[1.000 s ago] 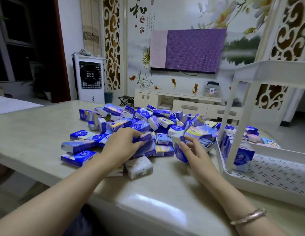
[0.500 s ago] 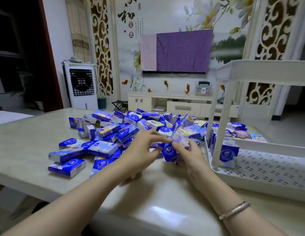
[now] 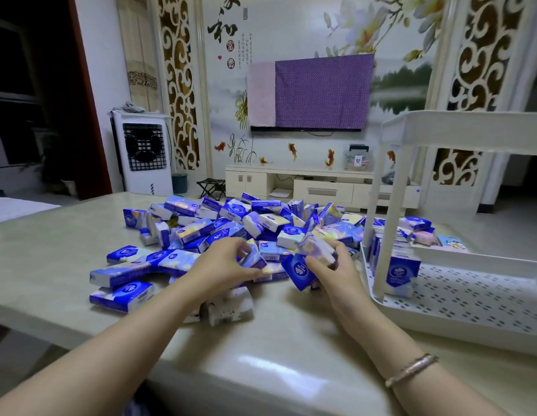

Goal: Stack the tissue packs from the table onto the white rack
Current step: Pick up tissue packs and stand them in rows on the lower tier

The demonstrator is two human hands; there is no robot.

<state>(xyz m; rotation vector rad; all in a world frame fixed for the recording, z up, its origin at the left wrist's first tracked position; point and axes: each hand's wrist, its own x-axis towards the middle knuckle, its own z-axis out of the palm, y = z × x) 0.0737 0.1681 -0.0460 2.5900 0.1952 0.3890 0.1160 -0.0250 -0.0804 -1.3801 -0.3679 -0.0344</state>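
Left hand (image 3: pixel 222 265) pinching a tissue pack (image 3: pixel 255 259), right hand (image 3: pixel 333 271) gripping several packs (image 3: pixel 300 267) (mid-frame), white rack (image 3: pixel 459 310) at right.

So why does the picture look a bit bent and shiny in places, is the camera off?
In the head view the wide lens bows straight lines, so the white rack posts lean; a pale glare patch sits on the table near its front edge; the room behind is dim and soft, while the hands and the tissue packs they hold are fairly sharp.
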